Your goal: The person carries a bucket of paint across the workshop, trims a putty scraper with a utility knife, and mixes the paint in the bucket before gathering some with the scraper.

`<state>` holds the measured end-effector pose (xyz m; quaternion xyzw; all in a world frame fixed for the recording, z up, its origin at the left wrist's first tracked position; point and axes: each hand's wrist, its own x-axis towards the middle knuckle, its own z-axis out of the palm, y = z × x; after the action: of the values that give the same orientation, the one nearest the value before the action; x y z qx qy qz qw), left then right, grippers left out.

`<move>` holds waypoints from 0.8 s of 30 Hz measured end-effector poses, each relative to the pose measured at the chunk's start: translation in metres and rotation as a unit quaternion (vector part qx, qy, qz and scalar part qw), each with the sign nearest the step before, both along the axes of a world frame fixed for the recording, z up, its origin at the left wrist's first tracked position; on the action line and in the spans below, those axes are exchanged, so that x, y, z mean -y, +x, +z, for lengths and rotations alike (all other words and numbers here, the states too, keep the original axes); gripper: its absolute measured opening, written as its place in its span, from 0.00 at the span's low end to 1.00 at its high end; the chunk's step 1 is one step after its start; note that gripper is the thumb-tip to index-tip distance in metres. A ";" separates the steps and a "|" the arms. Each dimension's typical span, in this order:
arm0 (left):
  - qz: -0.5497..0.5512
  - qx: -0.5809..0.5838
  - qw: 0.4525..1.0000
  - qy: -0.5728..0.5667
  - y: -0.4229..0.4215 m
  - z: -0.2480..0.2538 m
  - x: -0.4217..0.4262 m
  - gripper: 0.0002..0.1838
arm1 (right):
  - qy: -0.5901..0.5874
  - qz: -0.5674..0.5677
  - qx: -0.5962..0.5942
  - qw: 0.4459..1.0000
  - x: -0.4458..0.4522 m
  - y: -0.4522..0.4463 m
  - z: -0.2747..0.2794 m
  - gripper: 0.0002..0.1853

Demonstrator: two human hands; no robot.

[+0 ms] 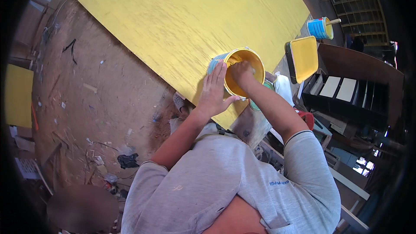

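A paint bucket [263,67] with a blue-and-white outside and yellow-coated inner wall stands, seemingly tilted, on a large yellow-painted board [182,13]. My left hand [212,91] holds its left side, fingers long against the wall and thumb by the near rim. Inside the bucket is my right hand [242,73], closed in a fist. A yellow-coated shape shows beside its knuckles, but what the fingers grip is hidden.
Right of the board are a yellow-smeared tray or lid [304,59], another paint bucket [320,28] with a stick in it, a white bag [283,89] and a red container [306,119]. Scraps litter the dirt floor [108,82] at left.
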<state>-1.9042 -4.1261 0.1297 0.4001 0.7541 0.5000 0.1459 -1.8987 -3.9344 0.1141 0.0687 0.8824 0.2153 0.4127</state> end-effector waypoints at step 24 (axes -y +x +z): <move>-0.035 0.019 0.999 -0.034 0.000 0.029 -0.031 0.65 | -0.104 -0.129 -0.068 0.984 -0.021 0.015 0.003 0.15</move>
<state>-1.9038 -4.0948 0.1588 0.4114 0.7531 0.4763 0.1916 -1.8838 -3.9134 0.1172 0.1529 0.9097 0.0618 0.3811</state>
